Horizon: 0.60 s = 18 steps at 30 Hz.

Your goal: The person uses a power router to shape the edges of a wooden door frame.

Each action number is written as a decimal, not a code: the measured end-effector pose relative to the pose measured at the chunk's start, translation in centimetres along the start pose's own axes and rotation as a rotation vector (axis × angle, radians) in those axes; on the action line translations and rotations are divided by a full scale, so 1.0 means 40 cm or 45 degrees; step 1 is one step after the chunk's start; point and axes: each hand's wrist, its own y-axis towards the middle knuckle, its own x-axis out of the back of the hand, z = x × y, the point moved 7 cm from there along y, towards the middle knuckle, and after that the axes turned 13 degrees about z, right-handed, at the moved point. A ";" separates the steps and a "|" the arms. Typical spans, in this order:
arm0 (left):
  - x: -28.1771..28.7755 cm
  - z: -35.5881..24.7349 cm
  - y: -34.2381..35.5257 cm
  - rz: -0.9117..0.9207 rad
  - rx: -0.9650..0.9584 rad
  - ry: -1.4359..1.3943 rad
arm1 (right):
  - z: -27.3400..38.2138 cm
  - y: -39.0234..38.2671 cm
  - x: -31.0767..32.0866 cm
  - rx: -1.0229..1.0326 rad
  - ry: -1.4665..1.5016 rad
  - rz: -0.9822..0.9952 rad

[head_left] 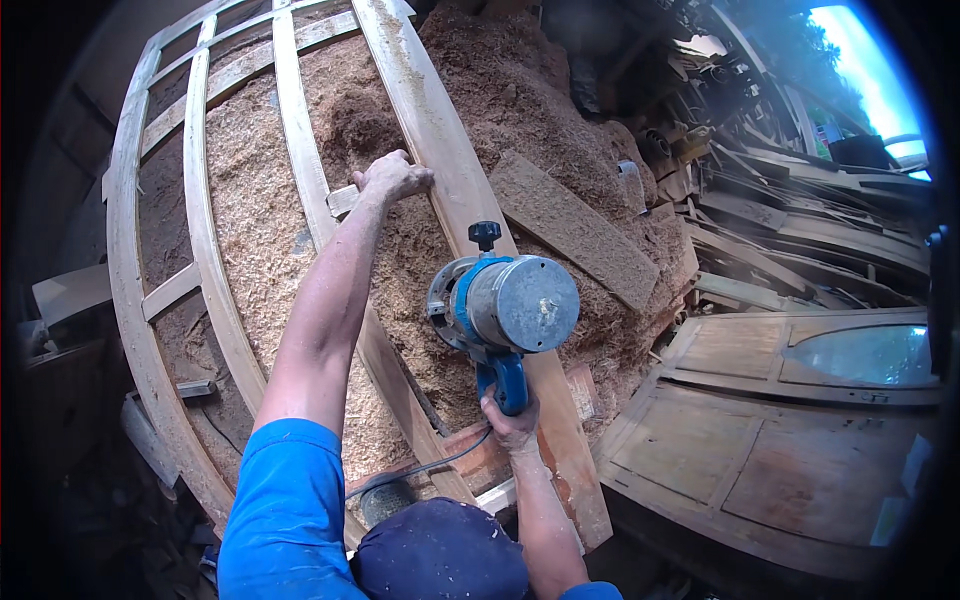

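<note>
Right hand (512, 418) grips blue router (505, 305) by its handle, tool on the long stile (452, 170); left hand (393, 177) clamps that stile further up (axis runs away from body, over sawdust (255, 210))

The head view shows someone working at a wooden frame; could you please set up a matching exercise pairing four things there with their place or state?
Things:
1. left hand
2. right hand
3. router
4. loose board

Places or states:
A. lying flat on the sawdust heap
B. gripping a rail of the wooden frame
C. closed round a blue handle
D. standing on the frame's wide rail, round metal top facing the camera

Pairs: 1-B, 2-C, 3-D, 4-A
</note>
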 end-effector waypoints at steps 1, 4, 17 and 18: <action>0.009 0.009 -0.019 -0.135 0.025 -0.077 | -0.001 0.002 -0.004 -0.009 0.038 0.000; 0.071 -0.042 -0.108 -0.479 -0.325 -0.328 | 0.000 0.009 -0.009 -0.003 0.003 0.009; -0.012 -0.277 -0.299 0.759 -0.728 0.274 | 0.008 0.052 -0.015 0.038 0.022 0.020; -0.015 -0.276 -0.299 0.760 -0.756 0.228 | 0.013 0.055 -0.019 0.043 0.033 0.021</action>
